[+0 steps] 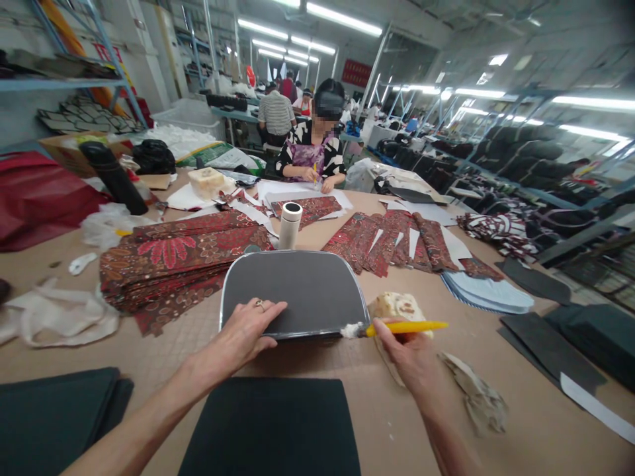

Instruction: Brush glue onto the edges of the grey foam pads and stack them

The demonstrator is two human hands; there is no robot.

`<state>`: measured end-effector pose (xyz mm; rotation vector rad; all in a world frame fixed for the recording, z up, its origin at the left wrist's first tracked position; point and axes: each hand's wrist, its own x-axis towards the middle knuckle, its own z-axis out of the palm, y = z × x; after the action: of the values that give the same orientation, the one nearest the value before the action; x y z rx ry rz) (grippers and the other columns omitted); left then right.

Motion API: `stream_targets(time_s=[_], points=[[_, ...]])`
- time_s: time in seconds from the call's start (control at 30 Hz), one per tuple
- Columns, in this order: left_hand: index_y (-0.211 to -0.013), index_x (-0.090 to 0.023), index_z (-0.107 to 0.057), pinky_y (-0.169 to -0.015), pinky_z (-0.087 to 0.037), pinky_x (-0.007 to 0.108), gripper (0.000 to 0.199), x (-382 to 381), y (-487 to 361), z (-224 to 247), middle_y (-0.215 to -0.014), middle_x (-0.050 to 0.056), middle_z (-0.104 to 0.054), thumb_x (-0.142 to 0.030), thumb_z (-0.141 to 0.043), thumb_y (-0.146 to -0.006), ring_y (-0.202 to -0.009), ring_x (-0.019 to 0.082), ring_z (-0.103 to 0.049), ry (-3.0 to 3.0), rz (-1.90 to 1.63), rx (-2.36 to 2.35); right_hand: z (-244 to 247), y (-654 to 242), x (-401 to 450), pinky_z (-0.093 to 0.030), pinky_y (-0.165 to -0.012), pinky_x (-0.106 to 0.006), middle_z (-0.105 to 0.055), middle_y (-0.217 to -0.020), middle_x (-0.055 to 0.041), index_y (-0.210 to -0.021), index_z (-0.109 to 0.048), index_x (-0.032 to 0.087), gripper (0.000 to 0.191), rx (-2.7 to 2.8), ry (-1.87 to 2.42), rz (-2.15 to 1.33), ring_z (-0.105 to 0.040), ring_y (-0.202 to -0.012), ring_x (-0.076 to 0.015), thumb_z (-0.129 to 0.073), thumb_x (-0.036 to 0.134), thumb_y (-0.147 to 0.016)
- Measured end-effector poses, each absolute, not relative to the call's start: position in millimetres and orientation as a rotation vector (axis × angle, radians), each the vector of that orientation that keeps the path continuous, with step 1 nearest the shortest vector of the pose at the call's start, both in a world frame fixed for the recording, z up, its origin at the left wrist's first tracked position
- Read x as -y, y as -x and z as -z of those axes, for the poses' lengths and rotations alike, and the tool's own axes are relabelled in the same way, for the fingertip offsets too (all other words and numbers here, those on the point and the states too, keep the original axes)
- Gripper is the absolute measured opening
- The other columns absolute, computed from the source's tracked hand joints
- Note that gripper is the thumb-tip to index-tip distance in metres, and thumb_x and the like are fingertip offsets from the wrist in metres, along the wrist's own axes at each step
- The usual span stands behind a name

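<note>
Panel (pixel 302 284) above brown table (pixel 178 334) (lamps (pixel 344 19) lit).

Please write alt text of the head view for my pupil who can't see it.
A person's right hand holds a yellow-handled brush at the edge of a grey, round-cornered panel while the left hand rests on it. Nearby are a white bottle and patterned red-brown fabric pieces on a brown worktable; a co-worker is opposite.

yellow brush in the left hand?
No, the right hand holds the yellow brush, while the left hand rests on the dark gray panel.
</note>
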<state>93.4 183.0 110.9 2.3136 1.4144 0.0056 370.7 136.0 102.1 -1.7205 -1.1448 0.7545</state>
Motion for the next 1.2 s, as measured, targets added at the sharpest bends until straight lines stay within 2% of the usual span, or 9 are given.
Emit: stream_targets(time_s=[0.1,0.2,0.3,0.4,0.53,0.73,1.03,1.13,1.2], points=[[-0.130,-0.023,-0.042,-0.096,-0.038,0.040,0.057,-178.6,-90.1,-114.7,-0.125,0.008,-0.055,-0.013,-0.059,-0.077,-0.115,0.025,-0.048,-2.313,-0.081,-1.374,-112.2,-405.0,-128.6,-0.034,-0.040,-0.019,-0.048,-0.047,0.0046,-0.076,-0.065,0.016,0.035,0.914,1.791,-0.530,-0.041,-0.044,-0.0083,-0.069,0.050,-0.067],[-0.126,-0.025,-0.043,-0.097,-0.039,0.040,0.050,-172.1,-92.7,-115.0,-0.120,0.007,-0.056,-0.011,-0.050,-0.078,-0.112,0.024,-0.050,-2.355,-0.123,-1.377,-116.5,-430.6,-133.5,-0.045,-0.049,-0.017,-0.061,-0.060,0.0023,-0.097,-0.064,0.018,0.041,0.787,1.549,-0.584,-0.052,-0.051,-0.0090,-0.070,0.047,-0.068],[-0.117,-0.021,-0.048,-0.096,-0.040,0.042,0.048,-167.2,-100.1,-115.2,-0.118,0.010,-0.055,-0.002,-0.045,-0.072,-0.110,0.024,-0.051,-2.350,-0.051,-1.509,-104.3,-449.7,-153.3,-0.052,-0.053,-0.023,-0.069,-0.073,-0.0020,-0.116,-0.056,0.021,0.054,0.878,1.451,-0.756,-0.060,-0.052,-0.0126,-0.066,0.050,-0.071],[-0.110,-0.020,-0.049,-0.097,-0.040,0.040,0.047,-165.5,-103.3,-121.4,-0.119,0.009,-0.054,0.002,-0.042,-0.069,-0.111,0.024,-0.050,-2.307,-0.045,-1.608,-78.1,-469.0,-179.1,-0.057,-0.062,-0.031,-0.071,-0.092,-0.0086,-0.114,-0.057,0.021,0.049,1.225,1.509,-0.710,-0.068,-0.067,-0.0204,-0.057,0.054,-0.077],[-0.102,-0.020,-0.049,-0.097,-0.039,0.031,0.042,-170.0,-97.7,-135.5,-0.115,0.007,-0.054,0.003,-0.037,-0.069,-0.107,0.018,-0.051,-2.215,-0.156,-1.562,-48.0,-483.0,-214.1,-0.045,-0.096,-0.048,-0.063,-0.120,-0.0102,-0.104,-0.064,0.025,0.045,1.668,1.515,-0.428,-0.060,-0.107,-0.0321,-0.068,0.051,-0.067],[-0.088,-0.022,-0.044,-0.093,-0.040,0.026,0.038,-180.5,-82.0,-139.8,-0.112,0.004,-0.053,0.005,-0.032,-0.064,-0.103,0.014,-0.051,-2.129,-0.321,-1.419,-51.8,-454.1,-263.6,-0.032,-0.108,-0.048,-0.050,-0.136,-0.0087,-0.119,-0.056,0.025,0.043,1.941,1.275,-0.246,-0.043,-0.128,-0.0260,-0.061,0.034,-0.077],[-0.090,-0.024,-0.044,-0.094,-0.040,0.025,0.034,-182.9,-50.9,-157.9,-0.129,0.001,-0.045,0.002,-0.033,-0.070,-0.115,0.013,-0.048,-2.331,-0.457,-1.256,-104.1,-409.0,-290.8,-0.035,-0.104,-0.043,-0.067,-0.109,-0.0046,-0.092,-0.066,0.024,0.030,1.801,1.176,-0.506,-0.054,-0.116,-0.0253,-0.068,0.035,-0.065],[-0.097,-0.024,-0.044,-0.101,-0.038,0.032,0.025,-175.8,-36.6,-181.9,-0.138,0.002,-0.038,-0.008,-0.041,-0.077,-0.126,0.018,-0.040,-2.500,-0.621,-1.297,-133.5,-393.4,-275.0,-0.046,-0.087,-0.036,-0.070,-0.093,-0.0032,-0.082,-0.067,0.022,0.021,1.804,1.166,-0.606,-0.063,-0.094,-0.0228,-0.065,0.036,-0.066],[-0.107,-0.022,-0.043,-0.109,-0.029,0.043,0.029,-159.1,-24.1,-199.6,-0.145,0.004,-0.029,-0.024,-0.051,-0.080,-0.135,0.025,-0.028,-2.544,-0.949,-1.487,-157.9,-388.1,-257.6,-0.047,-0.072,-0.030,-0.068,-0.083,-0.0021,-0.080,-0.067,0.020,0.020,1.727,1.192,-0.468,-0.062,-0.078,-0.0181,-0.063,0.037,-0.070]])
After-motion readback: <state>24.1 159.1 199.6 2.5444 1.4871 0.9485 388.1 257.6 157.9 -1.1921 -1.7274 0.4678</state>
